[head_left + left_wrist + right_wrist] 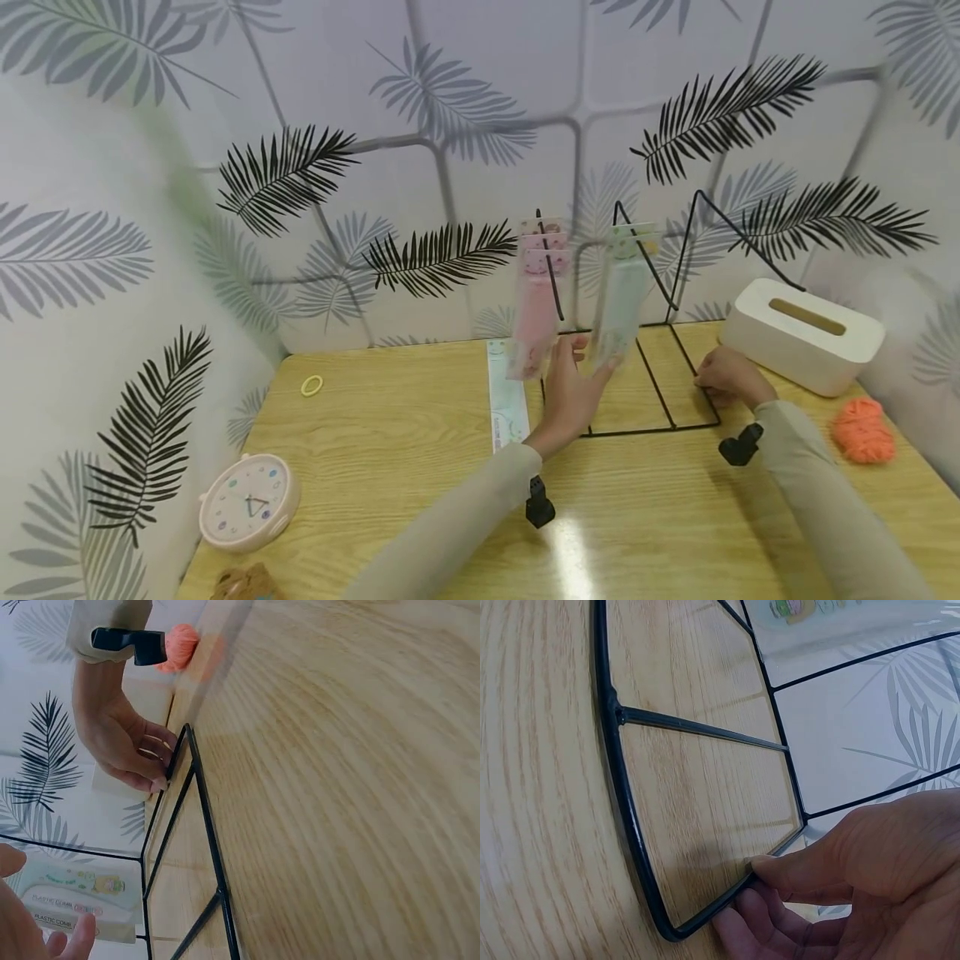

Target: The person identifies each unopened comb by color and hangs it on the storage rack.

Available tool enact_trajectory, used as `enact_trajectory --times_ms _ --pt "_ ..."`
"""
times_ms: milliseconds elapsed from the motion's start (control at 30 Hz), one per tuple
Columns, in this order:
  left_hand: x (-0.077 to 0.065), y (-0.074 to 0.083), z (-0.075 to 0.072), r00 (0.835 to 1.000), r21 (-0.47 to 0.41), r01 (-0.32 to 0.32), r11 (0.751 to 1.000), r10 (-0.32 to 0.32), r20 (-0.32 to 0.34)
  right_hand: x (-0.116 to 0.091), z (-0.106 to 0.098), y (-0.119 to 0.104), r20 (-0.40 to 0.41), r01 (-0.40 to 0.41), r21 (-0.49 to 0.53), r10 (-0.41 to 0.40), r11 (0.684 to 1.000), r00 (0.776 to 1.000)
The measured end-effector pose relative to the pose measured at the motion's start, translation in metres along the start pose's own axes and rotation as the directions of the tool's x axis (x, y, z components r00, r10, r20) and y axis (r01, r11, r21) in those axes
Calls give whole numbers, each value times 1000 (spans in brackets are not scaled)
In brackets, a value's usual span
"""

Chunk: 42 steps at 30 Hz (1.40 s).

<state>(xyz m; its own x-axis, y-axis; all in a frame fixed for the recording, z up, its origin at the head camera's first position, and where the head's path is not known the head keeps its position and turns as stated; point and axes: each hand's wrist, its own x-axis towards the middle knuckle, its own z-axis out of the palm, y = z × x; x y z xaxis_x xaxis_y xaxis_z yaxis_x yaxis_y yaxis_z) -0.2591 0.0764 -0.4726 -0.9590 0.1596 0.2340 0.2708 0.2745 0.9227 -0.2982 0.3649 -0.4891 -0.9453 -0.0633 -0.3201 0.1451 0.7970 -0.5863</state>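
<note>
A black wire display rack stands on the wooden table, with pink packets hanging from its left hook and green packets from the middle one. My left hand is raised between the two hanging sets, fingers apart, its thumb by the lower end of the green ones. Lettering on a green packet in the left wrist view reads "plastic comb". My right hand pinches the right side wire of the rack's base between thumb and fingers, as the right wrist view shows up close.
A green-and-white packet lies flat left of the rack. A white tissue box and orange yarn are on the right. At left are a yellow ring, a pink clock and a brown plush thing. The rack's right hook holds nothing.
</note>
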Motion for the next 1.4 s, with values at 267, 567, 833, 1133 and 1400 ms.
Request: enact_trajectory --times_ms 267,567,833,1133,1400 --pt "-10 -15 -24 986 -49 -57 997 64 152 0 0 1 9 -13 23 13 1000 1000" --pt "-17 -29 -69 948 7 -83 997 77 310 -1 0 2 11 -16 27 16 999 1000" --pt "-22 -48 -101 951 -40 4 999 8 308 2 1 3 10 -4 18 4 1000 1000" --pt "-16 -65 -126 958 321 205 924 -257 126 2 -2 1 21 -42 55 41 998 999" --pt "-3 -83 -126 913 461 325 826 -400 73 -4 -3 0 13 -82 130 81 988 997"
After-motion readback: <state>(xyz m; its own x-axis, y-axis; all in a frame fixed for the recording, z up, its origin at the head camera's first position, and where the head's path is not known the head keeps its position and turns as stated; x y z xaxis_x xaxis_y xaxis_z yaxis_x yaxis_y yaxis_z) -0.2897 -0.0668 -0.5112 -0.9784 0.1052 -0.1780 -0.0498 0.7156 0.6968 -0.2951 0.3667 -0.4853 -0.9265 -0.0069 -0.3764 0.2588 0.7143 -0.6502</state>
